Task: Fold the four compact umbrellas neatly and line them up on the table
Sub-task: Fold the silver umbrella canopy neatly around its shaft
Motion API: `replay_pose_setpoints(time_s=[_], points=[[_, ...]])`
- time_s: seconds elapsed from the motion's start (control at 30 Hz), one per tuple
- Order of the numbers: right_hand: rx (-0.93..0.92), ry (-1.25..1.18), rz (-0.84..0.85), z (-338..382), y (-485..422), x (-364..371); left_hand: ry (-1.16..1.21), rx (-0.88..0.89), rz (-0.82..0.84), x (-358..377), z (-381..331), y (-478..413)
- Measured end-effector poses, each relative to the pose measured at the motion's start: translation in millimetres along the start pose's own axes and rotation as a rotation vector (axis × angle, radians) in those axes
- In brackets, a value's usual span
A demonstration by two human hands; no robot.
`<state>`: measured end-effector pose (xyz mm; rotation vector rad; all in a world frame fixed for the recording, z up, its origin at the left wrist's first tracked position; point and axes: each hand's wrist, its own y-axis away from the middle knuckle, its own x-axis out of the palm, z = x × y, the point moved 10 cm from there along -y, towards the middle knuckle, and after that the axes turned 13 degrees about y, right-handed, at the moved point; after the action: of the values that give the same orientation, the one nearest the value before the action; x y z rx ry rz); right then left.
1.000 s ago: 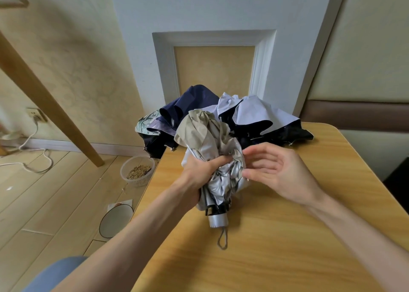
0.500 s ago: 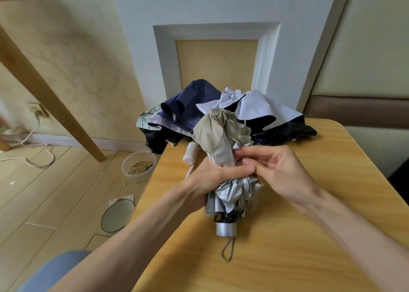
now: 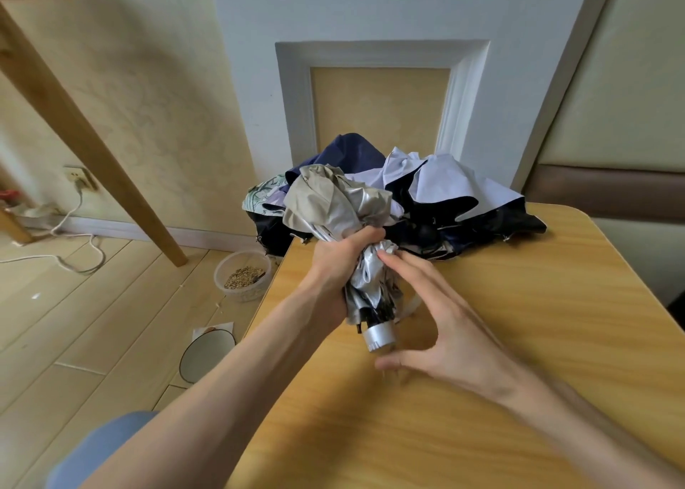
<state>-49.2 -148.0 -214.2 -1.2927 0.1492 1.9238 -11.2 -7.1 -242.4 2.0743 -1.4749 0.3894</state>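
My left hand (image 3: pixel 339 266) grips a collapsed beige and silver umbrella (image 3: pixel 333 207) around its crumpled canopy, above the wooden table (image 3: pixel 482 396). Its silver handle (image 3: pixel 379 336) points down toward me. My right hand (image 3: pixel 437 322) is spread beside the lower canopy, fingertips touching the silver fabric, thumb under the handle. Behind lie a navy umbrella (image 3: pixel 344 155), a white and black one (image 3: pixel 459 192) and a floral one (image 3: pixel 263 195), all loosely bunched at the table's far edge.
A plastic bowl of grain (image 3: pixel 242 279) and a round mirror (image 3: pixel 207 357) sit on the floor left of the table. A slanted wooden beam (image 3: pixel 85 144) and a white cable (image 3: pixel 70 262) are further left. A wall stands right behind the pile.
My right hand let go of the canopy's middle and dropped lower, spreading beside the handle. The umbrella stays in my left hand, and the white handle seen near the pile is now hidden.
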Motion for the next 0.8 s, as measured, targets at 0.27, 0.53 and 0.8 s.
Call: replay_pose_setpoints(time_s=[0.27,0.53,0.8], points=[[0.152,0.07,-0.297,4.5,17.2,-5.2,0.153,0.134,-0.175,-17.1,-16.0,-0.3],[0.298,-0.043,-0.468,-6.9,23.4,-10.1,0.224,0.203,-0.307,-25.6,-5.9,12.0],[0.138,0.246,-0.558,12.1,24.5,-11.1,0.215,0.222,-0.333,-24.3,-1.9,14.8]])
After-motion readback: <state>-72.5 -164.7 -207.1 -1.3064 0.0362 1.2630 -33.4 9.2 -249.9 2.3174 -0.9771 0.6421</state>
